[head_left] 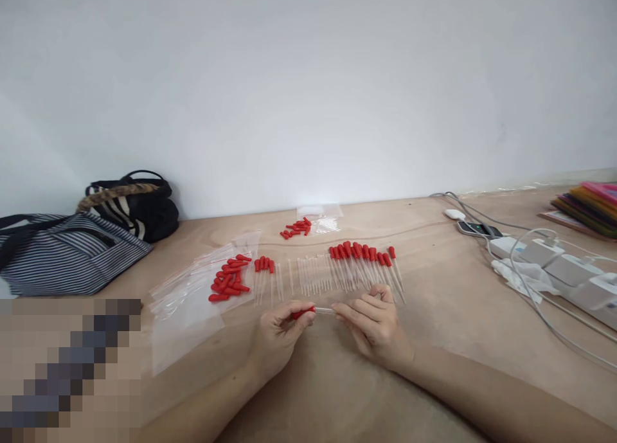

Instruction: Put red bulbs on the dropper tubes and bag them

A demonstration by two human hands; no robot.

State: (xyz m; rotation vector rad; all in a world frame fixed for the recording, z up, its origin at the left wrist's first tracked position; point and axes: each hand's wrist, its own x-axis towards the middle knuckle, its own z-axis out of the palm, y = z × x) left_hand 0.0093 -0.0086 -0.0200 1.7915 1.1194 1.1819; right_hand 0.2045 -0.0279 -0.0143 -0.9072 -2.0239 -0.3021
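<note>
Between thumb and fingers, my left hand (280, 332) pinches a red rubber bulb (303, 312). A clear glass tube (324, 310) runs from the bulb's open end to my right hand (373, 324), whose fingers grip it. Beyond my hands, several droppers with red bulbs (357, 250) lie in a row at the right, bare clear tubes (314, 272) in the middle, and a few more red-bulbed droppers (263, 264) to the left. A pile of loose red bulbs (230, 281) rests on clear plastic bags (187, 314).
More small red bulbs (296, 227) and a clear bag (325, 219) lie near the wall. At the left are a striped bag (77, 253) and a black bag (149, 211). A phone (479, 229), cables and a power strip with chargers (576, 276) occupy the right.
</note>
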